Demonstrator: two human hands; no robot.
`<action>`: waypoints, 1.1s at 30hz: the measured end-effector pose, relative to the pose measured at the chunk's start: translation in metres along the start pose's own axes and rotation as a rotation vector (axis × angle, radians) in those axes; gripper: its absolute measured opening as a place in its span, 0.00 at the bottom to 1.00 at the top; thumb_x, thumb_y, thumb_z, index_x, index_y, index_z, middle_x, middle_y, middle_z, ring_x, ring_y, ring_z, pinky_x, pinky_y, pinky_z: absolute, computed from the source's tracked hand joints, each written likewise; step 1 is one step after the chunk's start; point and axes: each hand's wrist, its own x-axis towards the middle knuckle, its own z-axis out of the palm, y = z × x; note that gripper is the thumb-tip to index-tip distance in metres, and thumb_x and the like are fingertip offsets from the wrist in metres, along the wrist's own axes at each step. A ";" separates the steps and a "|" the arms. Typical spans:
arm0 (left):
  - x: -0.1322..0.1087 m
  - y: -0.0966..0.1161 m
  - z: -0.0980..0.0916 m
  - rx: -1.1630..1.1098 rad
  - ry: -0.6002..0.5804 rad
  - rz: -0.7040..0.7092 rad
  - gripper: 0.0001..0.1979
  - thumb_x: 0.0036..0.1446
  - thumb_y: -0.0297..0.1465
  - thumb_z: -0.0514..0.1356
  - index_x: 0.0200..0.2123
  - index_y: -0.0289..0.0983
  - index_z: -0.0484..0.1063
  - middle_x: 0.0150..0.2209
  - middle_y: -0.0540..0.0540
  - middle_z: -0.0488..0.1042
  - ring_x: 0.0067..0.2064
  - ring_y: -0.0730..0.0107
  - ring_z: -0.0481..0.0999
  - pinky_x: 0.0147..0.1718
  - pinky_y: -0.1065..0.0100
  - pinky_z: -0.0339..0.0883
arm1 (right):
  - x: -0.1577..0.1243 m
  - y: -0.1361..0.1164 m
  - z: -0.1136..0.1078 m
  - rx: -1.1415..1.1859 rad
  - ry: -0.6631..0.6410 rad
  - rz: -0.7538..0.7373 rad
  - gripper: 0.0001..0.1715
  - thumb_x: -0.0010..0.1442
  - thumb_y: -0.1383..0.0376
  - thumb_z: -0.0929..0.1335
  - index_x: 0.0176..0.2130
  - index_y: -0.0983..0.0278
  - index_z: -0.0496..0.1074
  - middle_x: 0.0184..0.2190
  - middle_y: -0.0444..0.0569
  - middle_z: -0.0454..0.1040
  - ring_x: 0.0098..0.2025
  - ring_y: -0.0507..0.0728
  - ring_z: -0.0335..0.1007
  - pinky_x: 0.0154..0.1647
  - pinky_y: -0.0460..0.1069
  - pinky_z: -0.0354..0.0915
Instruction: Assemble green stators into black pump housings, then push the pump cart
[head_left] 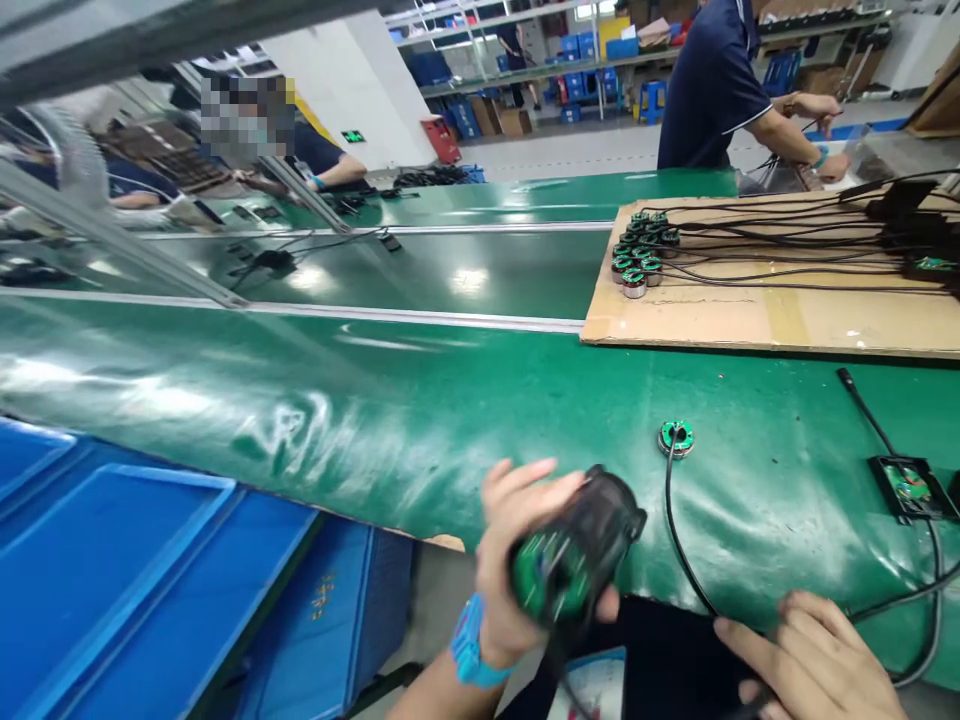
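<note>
My left hand (pixel 517 560) is wrapped round a black cylindrical housing (pixel 600 520), tilted and slightly blurred. A green circuit board (pixel 551 578) shows in the housing's near end, and a black cable hangs down from it. At the lower right, my right hand (pixel 817 660) has its fingers curled round a dark cable (pixel 754 703) near the bottom edge. Ahead of that hand, a ring-shaped motor stator with a green board (pixel 677 438) lies on the green bench. Its black cable (pixel 673 520) runs down to my right fingertips and passes partly out of sight behind them.
An open black box with a circuit board (pixel 911 487) lies at right. Behind it, a cardboard sheet (pixel 697 315) bears several stators and cables. Blue bins (pixel 112 540) stand at lower left. A metal strut (pixel 135 235) slants across the left. Co-workers (pixel 705 90) work across the bench.
</note>
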 end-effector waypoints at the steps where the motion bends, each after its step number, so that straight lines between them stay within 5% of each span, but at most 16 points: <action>1: 0.000 -0.003 0.003 -0.021 -0.116 -0.049 0.32 0.56 0.61 0.60 0.52 0.42 0.72 0.42 0.43 0.79 0.50 0.49 0.77 0.62 0.43 0.59 | 0.001 -0.001 0.003 0.002 0.014 0.017 0.17 0.75 0.64 0.57 0.48 0.65 0.72 0.23 0.41 0.67 0.25 0.51 0.64 0.47 0.52 0.60; 4: 0.001 -0.010 0.007 0.010 -0.342 -0.169 0.27 0.60 0.56 0.61 0.50 0.41 0.74 0.45 0.42 0.79 0.48 0.52 0.78 0.62 0.44 0.59 | 0.006 0.000 0.009 0.007 0.043 0.088 0.16 0.74 0.66 0.58 0.45 0.65 0.73 0.23 0.41 0.66 0.24 0.50 0.62 0.43 0.51 0.61; 9: 0.008 0.001 -0.008 0.009 -0.026 0.064 0.31 0.58 0.56 0.63 0.57 0.43 0.70 0.44 0.45 0.79 0.52 0.50 0.76 0.67 0.44 0.50 | 0.024 -0.004 -0.004 -0.010 0.082 -0.062 0.18 0.75 0.66 0.56 0.44 0.66 0.72 0.20 0.39 0.66 0.22 0.48 0.61 0.45 0.50 0.63; 14: 0.005 -0.004 0.004 0.029 -0.281 -0.147 0.23 0.59 0.51 0.64 0.48 0.42 0.76 0.39 0.46 0.79 0.41 0.56 0.79 0.61 0.45 0.61 | 0.029 -0.003 -0.007 -0.009 0.040 0.041 0.15 0.74 0.67 0.58 0.43 0.68 0.72 0.23 0.41 0.67 0.24 0.49 0.62 0.41 0.50 0.63; 19: 0.003 -0.005 -0.006 0.031 -0.033 -0.048 0.30 0.55 0.54 0.67 0.54 0.42 0.73 0.46 0.43 0.79 0.50 0.50 0.76 0.66 0.41 0.51 | 0.024 -0.001 0.001 -0.016 0.105 -0.043 0.19 0.75 0.65 0.56 0.45 0.68 0.72 0.21 0.41 0.65 0.24 0.51 0.59 0.43 0.51 0.62; 25: -0.012 -0.002 0.005 -0.053 -0.400 -0.219 0.28 0.55 0.52 0.68 0.52 0.41 0.74 0.43 0.45 0.79 0.46 0.55 0.77 0.65 0.38 0.50 | 0.018 0.000 0.000 0.032 -0.053 0.018 0.14 0.72 0.69 0.58 0.48 0.67 0.70 0.25 0.42 0.68 0.27 0.51 0.64 0.44 0.51 0.61; 29: -0.014 0.010 0.009 -0.213 -0.402 -0.187 0.31 0.54 0.53 0.69 0.54 0.41 0.71 0.48 0.43 0.78 0.52 0.53 0.76 0.67 0.40 0.47 | 0.020 0.005 0.001 0.347 -0.047 0.027 0.18 0.71 0.57 0.64 0.54 0.66 0.68 0.28 0.45 0.67 0.30 0.53 0.66 0.39 0.50 0.65; 33: -0.012 0.025 0.007 -0.375 -0.430 -0.161 0.34 0.55 0.51 0.69 0.58 0.41 0.68 0.51 0.43 0.78 0.56 0.55 0.76 0.61 0.55 0.64 | 0.033 0.011 -0.007 0.888 -0.125 0.047 0.20 0.70 0.52 0.66 0.55 0.60 0.67 0.37 0.49 0.72 0.38 0.55 0.70 0.37 0.48 0.68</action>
